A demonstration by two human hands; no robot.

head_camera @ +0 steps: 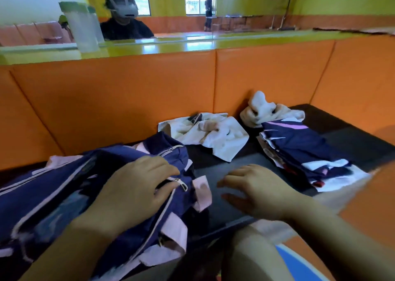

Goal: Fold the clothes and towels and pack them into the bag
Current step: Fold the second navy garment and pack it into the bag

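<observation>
A navy bag (64, 195) with pink trim and pale zippers lies at the lower left on the dark mat. My left hand (132, 186) rests flat on it, fingertips at the zipper pull by the bag's opening. To the right of the bag my right hand (256, 188) hovers over the bare mat, fingers spread and holding nothing. At the right sits a stack of folded navy, white and pink clothes (303, 152). A crumpled white towel (209, 135) lies behind the bag, and another bunched white towel (267, 109) sits against the orange wall.
Orange padded walls (128, 101) close in the dark mat (352, 135) at the back and right. Above runs a yellow-green ledge (171, 47) with a clear lidded container (81, 28) and a mirror behind it. My knee (252, 257) is at the bottom.
</observation>
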